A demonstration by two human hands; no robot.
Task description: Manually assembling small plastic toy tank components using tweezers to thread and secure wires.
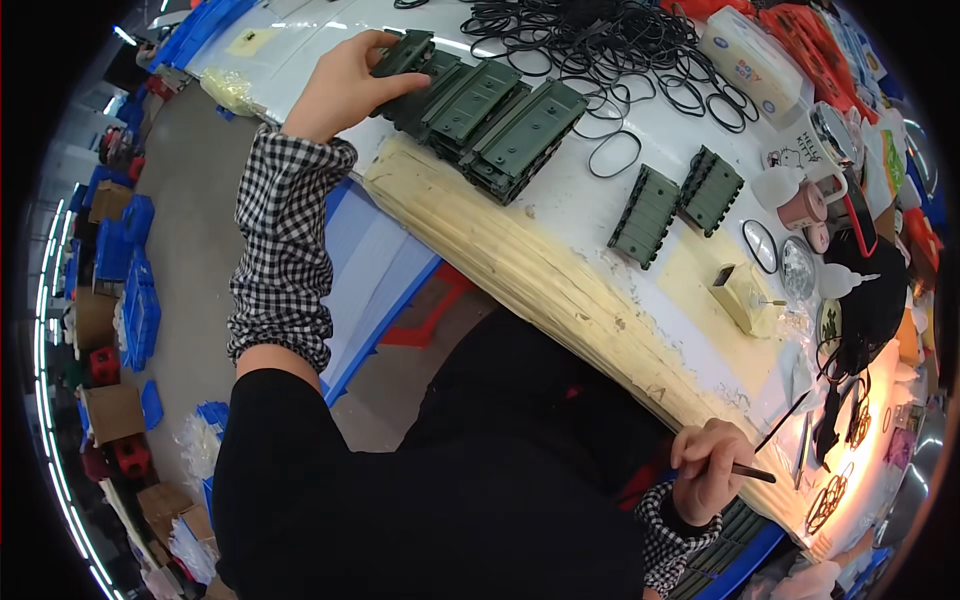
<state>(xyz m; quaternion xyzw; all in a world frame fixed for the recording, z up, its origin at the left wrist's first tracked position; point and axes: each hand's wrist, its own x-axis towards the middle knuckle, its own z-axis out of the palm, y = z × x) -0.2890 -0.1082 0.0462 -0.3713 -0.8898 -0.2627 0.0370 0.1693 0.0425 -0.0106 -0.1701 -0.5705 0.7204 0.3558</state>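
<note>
At the upper left, my left hand [345, 82] is closed round the end piece of a row of dark green plastic toy tank bodies [468, 108], fingers behind it and thumb along its near side. The row stands close together near the table's padded edge. At the lower right, my right hand [710, 465] is closed on a thin black pen-like tool [752, 472]; its tip points right, and its exact kind cannot be made out. Two separate green pieces with ribbed edges, one larger [644, 216] and one smaller [711, 190], lie on the table right of the row.
Black rubber loops [590, 40] are heaped at the back. A tissue pack [755, 65], a white cup [800, 145] and a small yellowish block with a metal pin [744, 298] stand to the right. Yellow tape covers the table edge [500, 235]. A lamp glows at far right.
</note>
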